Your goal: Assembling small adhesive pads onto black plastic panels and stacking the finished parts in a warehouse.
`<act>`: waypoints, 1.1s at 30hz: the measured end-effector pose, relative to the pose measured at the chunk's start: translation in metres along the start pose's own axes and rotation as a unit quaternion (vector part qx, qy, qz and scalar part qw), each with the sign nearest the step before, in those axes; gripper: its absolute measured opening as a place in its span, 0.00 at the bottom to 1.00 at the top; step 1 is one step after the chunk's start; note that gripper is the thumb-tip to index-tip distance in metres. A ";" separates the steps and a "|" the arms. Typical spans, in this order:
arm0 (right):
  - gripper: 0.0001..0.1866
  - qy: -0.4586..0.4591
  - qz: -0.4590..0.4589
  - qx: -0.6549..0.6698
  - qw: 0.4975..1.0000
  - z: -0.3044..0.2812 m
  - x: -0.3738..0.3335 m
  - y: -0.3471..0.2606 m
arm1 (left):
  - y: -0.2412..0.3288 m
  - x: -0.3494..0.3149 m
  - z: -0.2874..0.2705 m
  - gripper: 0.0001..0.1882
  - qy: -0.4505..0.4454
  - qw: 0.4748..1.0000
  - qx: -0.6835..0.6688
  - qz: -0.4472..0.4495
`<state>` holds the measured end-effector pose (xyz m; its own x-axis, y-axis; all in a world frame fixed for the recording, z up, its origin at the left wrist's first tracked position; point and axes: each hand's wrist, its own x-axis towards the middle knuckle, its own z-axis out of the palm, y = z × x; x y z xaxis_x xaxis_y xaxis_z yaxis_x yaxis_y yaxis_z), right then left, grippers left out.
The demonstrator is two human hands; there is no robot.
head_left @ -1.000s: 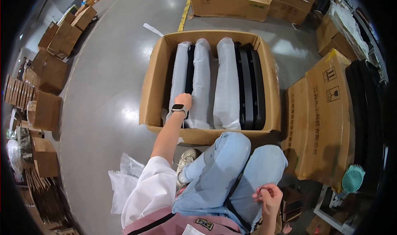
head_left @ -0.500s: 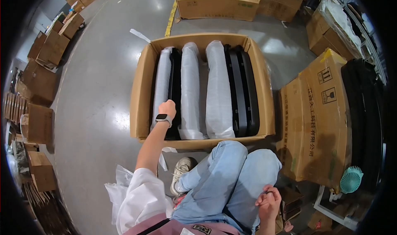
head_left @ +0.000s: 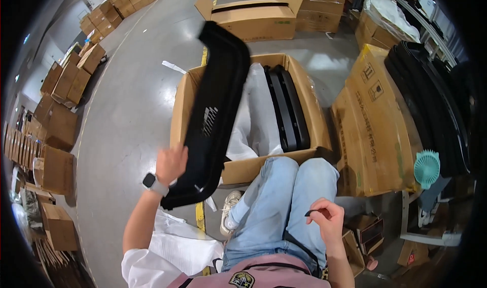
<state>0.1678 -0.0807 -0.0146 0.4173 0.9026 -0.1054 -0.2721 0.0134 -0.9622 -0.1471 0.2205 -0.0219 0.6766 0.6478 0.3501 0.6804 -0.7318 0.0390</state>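
My left hand (head_left: 171, 164), with a watch on its wrist, grips the left edge of a long black plastic panel (head_left: 215, 90). The panel is raised and tilted over the left part of an open cardboard carton (head_left: 256, 162), hiding part of it. Inside the carton stand white foam-wrapped pieces (head_left: 261, 115) and, at the right, several bare black panels (head_left: 290, 113). Above my right thigh, my right hand (head_left: 328, 221) pinches a small dark piece (head_left: 309, 213) between thumb and fingers; its kind is too small to tell.
White wrapping (head_left: 177, 245) lies on the floor at my left. A large carton (head_left: 375, 131) stands at the right, with black panels (head_left: 431, 105) beside it and a teal fan (head_left: 427, 170) near its lower corner. More cartons (head_left: 253, 27) stand ahead and along the left.
My left hand has lifted the black panel up out of the carton and moved left toward me. My right hand has risen slightly, the small dark piece now showing. The view has shifted.
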 end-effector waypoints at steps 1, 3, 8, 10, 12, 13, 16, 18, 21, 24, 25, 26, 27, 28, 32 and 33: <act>0.05 -0.016 -0.015 -0.012 1.000 0.005 -0.004 -0.013 | 0.020 -0.012 -0.011 0.10 -0.019 0.999 -0.014 0.032; 0.06 -0.042 -0.023 -0.028 0.998 0.009 -0.016 -0.036 | 0.053 -0.031 -0.020 0.11 -0.033 0.984 -0.038 0.172; 0.08 -0.072 -0.048 -0.085 0.993 0.000 -0.037 -0.060 | 0.081 -0.061 -0.015 0.11 -0.104 0.956 -0.131 0.242; 0.07 -0.018 -0.051 -0.077 0.996 -0.005 -0.045 -0.062 | 0.084 -0.057 -0.035 0.11 -0.109 0.961 -0.106 0.232; 0.07 0.040 -0.037 -0.056 0.997 -0.009 -0.050 -0.055 | 0.086 -0.054 -0.053 0.11 -0.116 0.960 -0.116 0.228; 0.07 0.052 -0.038 -0.041 0.997 -0.011 -0.051 -0.051 | 0.083 -0.056 -0.057 0.11 -0.122 0.958 -0.119 0.229; 0.07 0.075 -0.032 -0.006 0.997 -0.009 -0.052 -0.039 | 0.060 -0.073 -0.068 0.11 -0.158 0.971 -0.091 0.155; 0.07 0.068 -0.026 -0.010 0.997 -0.005 -0.049 -0.037 | 0.036 -0.095 -0.067 0.12 -0.183 0.979 -0.077 0.039; 0.06 0.019 -0.024 -0.029 0.999 -0.001 -0.042 -0.034 | -0.004 -0.130 -0.066 0.12 -0.152 0.983 -0.057 -0.080; 0.06 -0.011 -0.016 -0.053 0.998 0.001 -0.039 -0.031 | -0.041 -0.156 -0.065 0.14 -0.091 0.982 -0.022 -0.166; 0.06 -0.021 -0.026 -0.065 0.997 0.001 -0.038 -0.033 | -0.051 -0.161 -0.070 0.14 -0.059 0.981 0.003 -0.185; 0.06 -0.030 -0.036 -0.078 0.996 0.001 -0.036 -0.033 | -0.057 -0.167 -0.073 0.14 -0.026 0.978 0.027 -0.203; 0.06 -0.029 -0.039 -0.077 0.996 0.001 -0.034 -0.032 | -0.054 -0.167 -0.080 0.16 -0.002 0.979 0.039 -0.201; 0.06 -0.023 -0.036 -0.072 0.996 -0.001 -0.035 -0.031 | -0.046 -0.163 -0.088 0.16 0.000 0.979 0.037 -0.199; 0.07 -0.016 -0.029 -0.028 0.999 -0.003 -0.041 -0.039 | 0.016 -0.141 -0.108 0.16 0.043 0.980 0.032 -0.194; 0.07 -0.013 -0.027 -0.032 0.999 -0.005 -0.044 -0.042 | 0.038 -0.130 -0.109 0.15 0.043 0.991 0.022 -0.121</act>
<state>0.1650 -0.1230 0.0292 0.4071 0.9122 -0.0463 -0.1930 0.0364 -0.9805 -0.2404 0.0854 0.0361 0.4658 0.7817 0.4147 0.8332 -0.5453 0.0920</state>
